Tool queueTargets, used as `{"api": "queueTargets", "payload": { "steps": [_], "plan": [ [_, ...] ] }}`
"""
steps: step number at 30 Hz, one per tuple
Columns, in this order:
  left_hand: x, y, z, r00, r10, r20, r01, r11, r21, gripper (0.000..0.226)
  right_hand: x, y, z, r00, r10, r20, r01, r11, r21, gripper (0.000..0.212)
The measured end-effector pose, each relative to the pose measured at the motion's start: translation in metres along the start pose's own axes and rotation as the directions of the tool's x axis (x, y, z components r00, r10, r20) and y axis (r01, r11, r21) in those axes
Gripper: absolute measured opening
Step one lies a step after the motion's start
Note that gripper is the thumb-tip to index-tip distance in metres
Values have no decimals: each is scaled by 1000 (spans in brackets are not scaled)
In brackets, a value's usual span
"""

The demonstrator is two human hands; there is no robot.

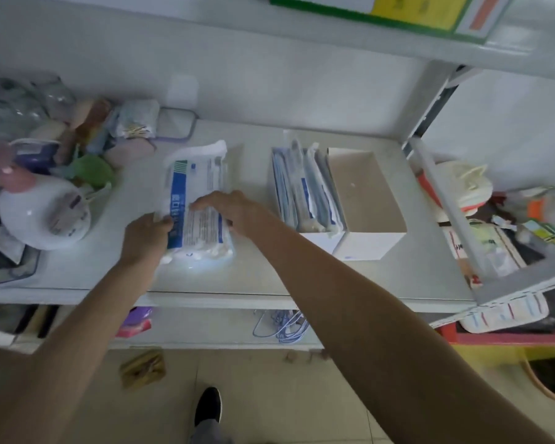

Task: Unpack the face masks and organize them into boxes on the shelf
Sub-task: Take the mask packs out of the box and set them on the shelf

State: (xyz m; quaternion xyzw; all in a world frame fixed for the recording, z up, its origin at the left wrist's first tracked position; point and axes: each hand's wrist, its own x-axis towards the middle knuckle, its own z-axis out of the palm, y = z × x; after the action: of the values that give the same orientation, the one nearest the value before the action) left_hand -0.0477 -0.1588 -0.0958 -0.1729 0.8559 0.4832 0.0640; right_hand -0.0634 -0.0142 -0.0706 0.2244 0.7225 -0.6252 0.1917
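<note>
A sealed plastic pack of face masks point(196, 187), white with a blue printed label, lies on the white shelf point(257, 274). My left hand point(146, 233) grips the pack's near left edge. My right hand point(229, 209) rests on top of the pack's near right part, fingers curled over it. To the right stand two white open boxes: the left box point(318, 238) holds several upright mask packets point(305, 190), the right box point(370, 200) looks empty.
A heap of bagged masks and coloured items point(61, 145) fills the shelf's left end, with a white cup-shaped mask pack point(45, 213) in front. A grey metal shelf frame point(446, 200) and cluttered goods stand at the right. Loose blue mask loops point(279, 325) hang below the shelf.
</note>
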Motion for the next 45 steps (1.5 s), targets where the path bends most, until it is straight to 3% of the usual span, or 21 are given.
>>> {"api": "queueTargets", "payload": {
  "steps": [3, 5, 6, 7, 9, 11, 12, 13, 15, 16, 18, 21, 24, 27, 31, 33, 35, 38, 40, 43, 45],
  "plan": [
    [-4, 2, 4, 1000, -6, 16, 7, 999, -33, 30, 5, -4, 5, 1000, 4, 29, -1, 994, -109, 22],
    [-3, 1, 2, 1000, 23, 3, -22, 999, -40, 32, -3, -12, 4, 1000, -25, 6, 26, 968, -250, 54],
    [-2, 1, 1, 998, 60, 8, -60, 998, -8, 32, -14, -18, -3, 995, -93, -45, 75, 949, -307, 67],
    [-1, 2, 0, 996, 85, 32, -86, 996, 16, 30, -25, -24, -13, 971, -207, -117, 159, 932, -326, 63],
    [4, 2, -4, 990, 92, 106, -99, 993, 62, 34, -45, -32, -46, 815, -440, -376, 308, 880, -362, 37],
    [8, 2, -11, 988, 65, 137, -78, 992, 96, 59, -56, -33, -84, 646, -515, -563, 232, 836, -498, 40],
    [7, 3, -15, 989, 107, 101, -119, 986, 117, 69, -57, -30, -98, 650, -483, -586, 105, 821, -561, 56],
    [-2, 8, -17, 975, 216, 45, -220, 962, 160, 73, -55, -24, -107, 707, -410, -576, -34, 794, -607, 77],
    [-31, 22, -12, 859, 512, 16, -505, 841, 193, 77, -48, -13, -118, 836, -266, -479, -169, 707, -687, 104],
    [-47, 31, -4, 787, 612, 75, -615, 772, 158, 85, -46, -10, -121, 876, -233, -422, -173, 666, -726, 108],
    [-74, 50, 24, 712, 630, 310, -678, 731, 72, 109, -45, -11, -126, 899, -251, -359, -151, 592, -792, 104],
    [-94, 69, 72, 767, 377, 519, -417, 908, -43, 143, -44, -17, -122, 907, -298, -296, -121, 490, -863, 102],
    [-98, 59, 108, 808, 312, 500, -196, 942, -271, 141, -42, -15, -116, 927, -282, -246, -84, 484, -871, 113],
    [-90, 42, 127, 854, 368, 367, -231, 902, -365, 111, -41, -13, -120, 958, -141, -249, -150, 491, -858, 109],
    [-86, 44, 127, 840, 416, 349, -321, 899, -298, 81, -37, -17, -128, 963, -116, -241, -154, 496, -855, 89],
    [-85, 42, 128, 838, 432, 333, -344, 893, -291, 73, -34, -18, -135, 969, -97, -229, -131, 582, -803, 93],
    [-87, 41, 131, 840, 426, 336, -335, 895, -295, 73, -33, -19, -140, 961, -68, -269, -158, 664, -731, 96],
    [-91, 42, 138, 824, 439, 357, -357, 893, -275, 76, -28, -19, -134, 928, -15, -372, -265, 675, -689, 103],
    [-94, 43, 142, 819, 447, 360, -365, 890, -274, 72, -24, -20, -129, 891, 43, -452, -331, 744, -581, 103],
    [-96, 45, 145, 819, 459, 343, -368, 880, -299, 71, -15, -22, -134, 905, 124, -408, -335, 797, -502, 73],
    [-96, 46, 146, 812, 470, 346, -379, 876, -298, 73, -12, -18, -134, 896, 65, -440, -316, 790, -525, 56]
  ]
}}
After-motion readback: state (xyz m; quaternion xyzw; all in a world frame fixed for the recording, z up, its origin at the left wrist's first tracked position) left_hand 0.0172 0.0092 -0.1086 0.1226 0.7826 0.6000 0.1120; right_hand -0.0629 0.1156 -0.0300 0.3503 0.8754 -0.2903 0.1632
